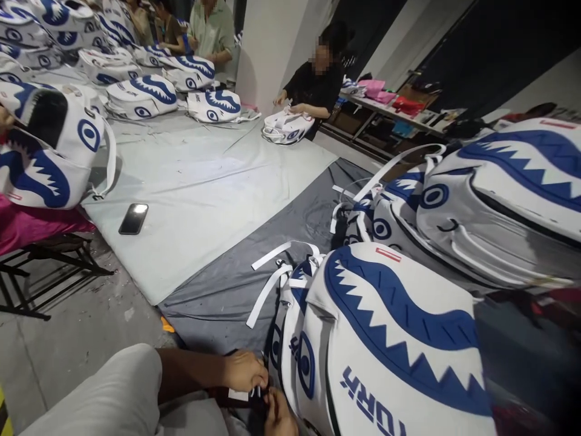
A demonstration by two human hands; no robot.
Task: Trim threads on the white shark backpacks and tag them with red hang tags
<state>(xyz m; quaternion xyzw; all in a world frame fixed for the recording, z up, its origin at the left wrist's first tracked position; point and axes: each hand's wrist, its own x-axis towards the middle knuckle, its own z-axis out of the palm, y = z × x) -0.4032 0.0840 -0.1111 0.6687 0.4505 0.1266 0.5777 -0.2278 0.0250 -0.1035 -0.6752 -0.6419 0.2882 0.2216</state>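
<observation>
At the lower middle, my left hand (247,370) is closed, its fingertips pinching a small black piece (258,392) with white marks. My right hand (279,415) sits just below, its fingers also closed at that piece and partly cut off by the frame edge. A white tag (238,395) shows under my left hand. Whether the black piece belongs to a bag is hidden. Right beside my hands stands a white backpack (363,387) with a blue shark mouth, eye and lettering, its white straps (267,297) loose on the far side.
More shark backpacks (503,200) stand at right, others (143,97) are piled at back left. A phone (133,219) lies on the pale table cover (204,181). A person in black (313,85) handles a backpack across the table. A folding stool (49,272) is at left.
</observation>
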